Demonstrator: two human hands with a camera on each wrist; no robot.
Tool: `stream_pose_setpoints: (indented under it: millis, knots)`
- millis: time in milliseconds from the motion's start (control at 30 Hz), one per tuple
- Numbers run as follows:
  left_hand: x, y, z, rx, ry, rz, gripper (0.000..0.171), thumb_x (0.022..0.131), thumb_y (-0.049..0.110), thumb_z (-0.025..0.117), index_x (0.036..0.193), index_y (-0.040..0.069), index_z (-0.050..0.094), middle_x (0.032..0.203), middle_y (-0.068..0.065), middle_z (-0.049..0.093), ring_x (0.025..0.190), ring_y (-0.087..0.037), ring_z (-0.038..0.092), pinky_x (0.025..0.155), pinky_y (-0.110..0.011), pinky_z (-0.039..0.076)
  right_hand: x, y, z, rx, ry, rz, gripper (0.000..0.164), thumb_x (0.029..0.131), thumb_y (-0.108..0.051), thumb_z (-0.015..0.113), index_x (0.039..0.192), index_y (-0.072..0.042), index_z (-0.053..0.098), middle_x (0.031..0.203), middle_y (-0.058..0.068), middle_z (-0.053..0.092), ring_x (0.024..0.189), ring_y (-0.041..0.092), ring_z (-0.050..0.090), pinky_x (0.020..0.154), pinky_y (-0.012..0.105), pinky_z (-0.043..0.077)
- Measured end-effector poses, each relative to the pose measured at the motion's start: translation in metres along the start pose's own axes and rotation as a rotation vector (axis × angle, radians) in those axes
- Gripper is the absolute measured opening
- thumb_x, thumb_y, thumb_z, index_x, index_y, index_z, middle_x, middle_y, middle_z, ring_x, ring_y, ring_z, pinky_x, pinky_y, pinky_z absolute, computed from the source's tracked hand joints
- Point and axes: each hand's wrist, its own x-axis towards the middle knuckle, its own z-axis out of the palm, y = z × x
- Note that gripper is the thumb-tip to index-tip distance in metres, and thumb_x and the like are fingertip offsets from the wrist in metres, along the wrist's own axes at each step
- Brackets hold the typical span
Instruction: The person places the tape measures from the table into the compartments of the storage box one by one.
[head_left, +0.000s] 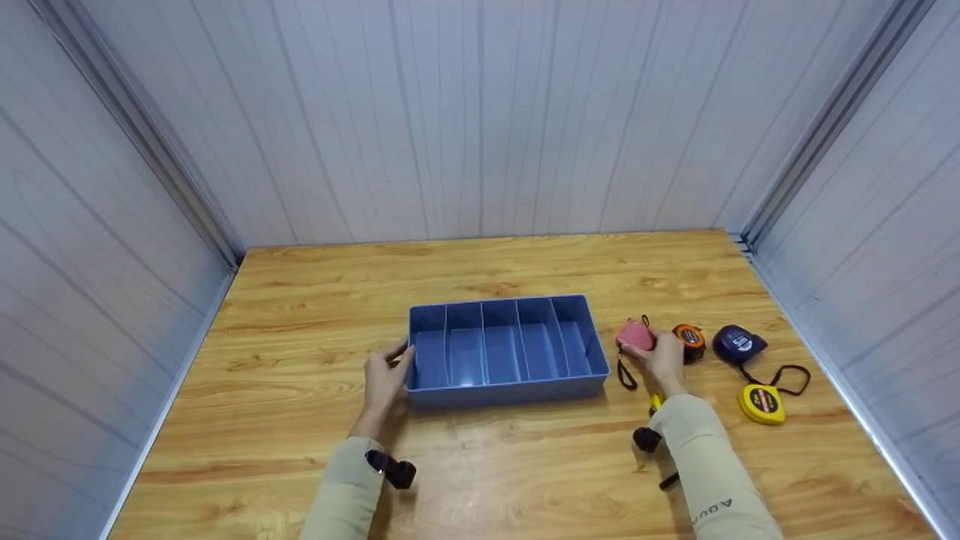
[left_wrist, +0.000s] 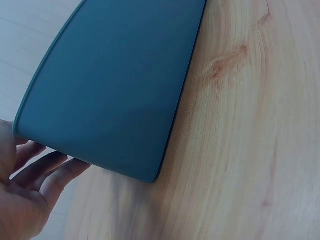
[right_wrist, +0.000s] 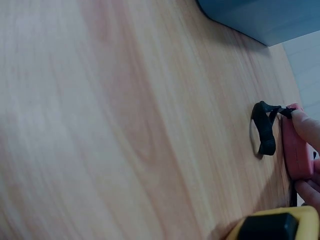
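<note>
A blue divided storage box (head_left: 506,390) sits on the wooden table, its row of compartments bare inside. My left hand (head_left: 386,379) holds the box's left end, thumb by the rim; part of the fingers is hidden behind the end wall in the left wrist view. To the right of the box, my right hand (head_left: 666,361) grips a pink tape measure (head_left: 634,335), thumb on its near side in the right wrist view. The tape's black wrist strap (right_wrist: 265,129) hangs loose beside it on the tabletop.
Right of my right hand lie an orange-and-black tape measure (head_left: 690,341), a dark blue one (head_left: 737,344) and a yellow one (head_left: 762,403) with a black strap. Another yellow-and-black tape measure (right_wrist: 275,225) sits partly under my right forearm. Pale panel walls (head_left: 480,120) enclose the table.
</note>
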Motion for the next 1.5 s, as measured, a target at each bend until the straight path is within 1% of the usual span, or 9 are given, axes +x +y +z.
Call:
stream_pose_setpoints:
  millis: [100, 233, 333, 467, 700, 833, 1000, 1167, 1500]
  knots:
    - [-0.001, 0.001, 0.000, 0.000, 0.001, -0.006, 0.029, 0.085, 0.006, 0.058, 0.112, -0.007, 0.058, 0.107, -0.023, 0.058, 0.096, -0.027, 0.056, 0.077, -0.031, 0.048, -0.002, 0.000, 0.000, -0.009, 0.015, -0.011, 0.058, 0.076, -0.029, 0.069, 0.116, 0.010, 0.053, 0.101, 0.028, 0.058, 0.089, 0.035, 0.056, 0.072, 0.043, 0.047]
    - [-0.001, 0.000, 0.001, 0.000, -0.001, -0.012, 0.030, 0.085, 0.006, 0.058, 0.112, -0.007, 0.057, 0.108, -0.023, 0.058, 0.096, -0.027, 0.056, 0.077, -0.031, 0.048, -0.003, -0.001, 0.000, 0.023, 0.010, -0.017, 0.057, 0.076, -0.029, 0.070, 0.115, 0.009, 0.053, 0.101, 0.027, 0.058, 0.089, 0.035, 0.056, 0.072, 0.042, 0.048]
    - [-0.001, -0.001, 0.000, 0.016, -0.006, -0.021, 0.031, 0.086, 0.008, 0.058, 0.113, -0.005, 0.057, 0.108, -0.022, 0.059, 0.092, -0.028, 0.058, 0.076, -0.031, 0.048, -0.003, -0.002, -0.002, 0.026, 0.021, -0.065, 0.054, 0.075, -0.026, 0.071, 0.113, 0.010, 0.054, 0.098, 0.027, 0.057, 0.088, 0.036, 0.055, 0.072, 0.043, 0.047]
    - [-0.001, -0.001, 0.000, 0.042, -0.008, -0.020, 0.031, 0.086, 0.010, 0.058, 0.114, -0.004, 0.057, 0.107, -0.021, 0.059, 0.089, -0.029, 0.060, 0.075, -0.032, 0.049, -0.004, -0.003, -0.004, -0.007, 0.066, -0.147, 0.050, 0.073, -0.022, 0.074, 0.107, 0.011, 0.058, 0.093, 0.027, 0.057, 0.085, 0.037, 0.054, 0.071, 0.045, 0.045]
    - [-0.002, 0.000, 0.000, 0.052, -0.001, -0.019, 0.031, 0.086, 0.009, 0.058, 0.114, -0.004, 0.057, 0.108, -0.019, 0.059, 0.095, -0.026, 0.057, 0.077, -0.033, 0.048, -0.007, -0.007, -0.008, 0.028, 0.057, -0.146, 0.051, 0.074, -0.019, 0.073, 0.112, 0.010, 0.055, 0.099, 0.029, 0.056, 0.089, 0.038, 0.054, 0.073, 0.045, 0.047]
    - [-0.001, 0.000, 0.001, 0.038, 0.002, -0.012, 0.031, 0.086, 0.008, 0.058, 0.114, -0.004, 0.057, 0.108, -0.020, 0.059, 0.097, -0.026, 0.056, 0.078, -0.034, 0.047, -0.008, -0.011, -0.011, 0.023, 0.084, -0.168, 0.053, 0.073, -0.017, 0.073, 0.112, 0.013, 0.054, 0.099, 0.031, 0.055, 0.089, 0.039, 0.055, 0.072, 0.045, 0.047]
    - [-0.001, 0.000, 0.001, 0.035, 0.008, -0.033, 0.030, 0.085, 0.008, 0.058, 0.113, -0.004, 0.058, 0.106, -0.020, 0.060, 0.093, -0.025, 0.057, 0.077, -0.032, 0.048, -0.010, -0.018, -0.016, 0.068, 0.118, -0.206, 0.051, 0.072, -0.014, 0.074, 0.111, 0.013, 0.055, 0.099, 0.032, 0.054, 0.089, 0.039, 0.056, 0.072, 0.043, 0.049]
    - [-0.001, 0.002, -0.001, 0.040, 0.012, -0.057, 0.030, 0.086, 0.009, 0.058, 0.114, -0.003, 0.058, 0.106, -0.019, 0.060, 0.090, -0.025, 0.058, 0.075, -0.031, 0.048, -0.011, -0.024, -0.020, 0.118, 0.117, -0.221, 0.053, 0.072, -0.015, 0.074, 0.113, 0.012, 0.054, 0.101, 0.030, 0.052, 0.091, 0.038, 0.056, 0.073, 0.042, 0.049]
    - [0.000, -0.001, -0.002, 0.040, 0.010, -0.016, 0.030, 0.086, 0.008, 0.057, 0.113, -0.004, 0.058, 0.106, -0.019, 0.060, 0.093, -0.026, 0.058, 0.077, -0.032, 0.048, -0.017, -0.036, -0.027, 0.177, 0.155, -0.268, 0.055, 0.069, -0.014, 0.076, 0.111, 0.014, 0.054, 0.102, 0.028, 0.053, 0.095, 0.037, 0.055, 0.074, 0.039, 0.049]
